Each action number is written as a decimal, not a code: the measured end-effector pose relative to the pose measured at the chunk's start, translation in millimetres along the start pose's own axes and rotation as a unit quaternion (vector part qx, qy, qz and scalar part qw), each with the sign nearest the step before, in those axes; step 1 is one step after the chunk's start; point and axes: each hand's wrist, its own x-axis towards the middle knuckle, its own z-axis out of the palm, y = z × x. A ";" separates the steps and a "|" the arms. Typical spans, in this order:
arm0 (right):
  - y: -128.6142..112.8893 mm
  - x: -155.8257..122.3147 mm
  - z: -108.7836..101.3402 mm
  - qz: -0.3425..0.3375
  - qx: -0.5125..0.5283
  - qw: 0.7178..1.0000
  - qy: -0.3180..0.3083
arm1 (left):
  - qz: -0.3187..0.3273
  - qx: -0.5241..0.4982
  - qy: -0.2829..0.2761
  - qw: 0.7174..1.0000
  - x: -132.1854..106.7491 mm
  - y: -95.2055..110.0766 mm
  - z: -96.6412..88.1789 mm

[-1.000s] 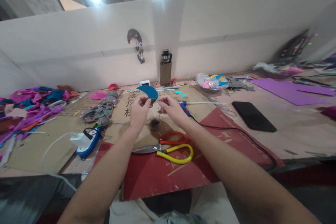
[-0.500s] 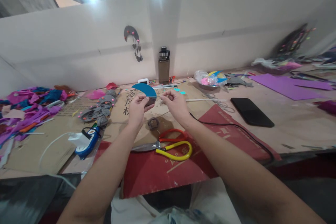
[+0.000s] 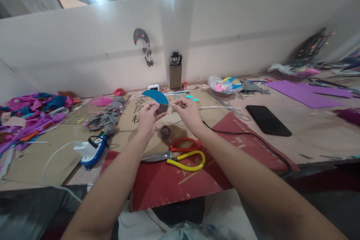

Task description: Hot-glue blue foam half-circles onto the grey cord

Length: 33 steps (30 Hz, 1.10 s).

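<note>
My left hand [image 3: 149, 118] pinches the lower end of a blue felt crescent [image 3: 154, 96], whose lower tip shows a dark grey face. Just right of the crescent, my right hand [image 3: 187, 110] has thumb and forefinger pressed together; what they pinch is too small to make out. Below the hands lies a small coil of grey-brown cord [image 3: 165, 131] on the cardboard. Nearer to me, scissors [image 3: 184, 155] with one red and one yellow handle rest on a red sheet [image 3: 168, 191].
A blue glue gun [image 3: 95, 153] lies at left, near piled felt scraps [image 3: 33, 116]. Behind my hands stands a brown bottle [image 3: 175, 71]. A phone [image 3: 268, 120], a bowl of bits [image 3: 225, 86] and purple felt [image 3: 303, 92] are at right. A grey crescent ornament [image 3: 141, 37] hangs on the wall.
The crescent's grey lower end has turned slightly in my left hand. Both hands stay close to where they were, and the view has shifted a little.
</note>
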 end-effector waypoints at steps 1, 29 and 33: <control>-0.3 0.1 0.1 0.003 0.001 1.000 0.000 | -0.001 -0.001 0.000 1.000 -0.1 -0.1 0.2; -11.0 -1.8 3.6 0.108 0.219 0.966 -0.078 | -0.109 -0.043 -0.081 0.990 8.5 -5.4 -7.1; -13.6 -3.7 2.0 0.122 0.250 0.954 -0.114 | -0.132 -0.044 -0.109 0.984 9.5 -5.8 -8.7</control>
